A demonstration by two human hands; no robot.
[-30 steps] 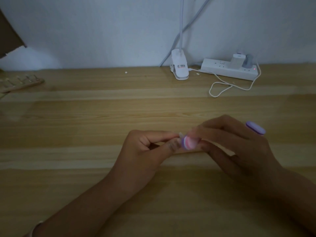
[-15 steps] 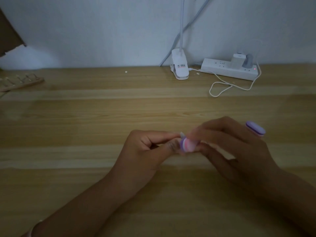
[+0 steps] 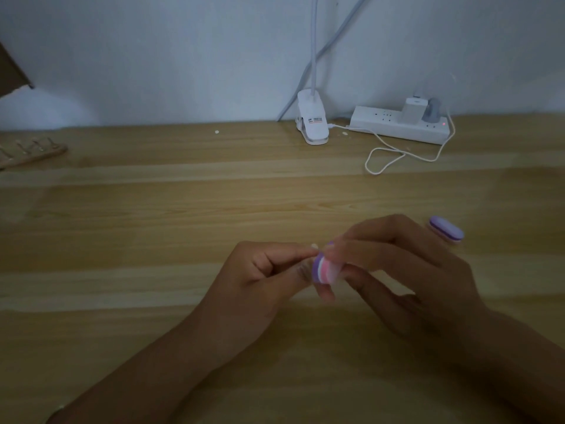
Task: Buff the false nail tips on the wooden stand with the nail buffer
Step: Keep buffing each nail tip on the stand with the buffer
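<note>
Head camera gives me the left hand (image 3: 260, 270) pinching a small pale false nail tip (image 3: 314, 246) between thumb and forefinger. The right hand (image 3: 397, 270) is curled round the nail buffer (image 3: 324, 270), which is set against the tip above the table (image 3: 153, 234). The wooden stand (image 3: 30, 154) lies well apart, far left. I judge the thin, slick plastic tip could flick out of the pinch under a hard stroke. The buffer is a rounded foam block, banded purple, white and pink.

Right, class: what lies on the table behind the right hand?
A purple buffer lies on the table just behind the right hand. The hand covers the patch of table right beneath it, so that part cannot be seen.
</note>
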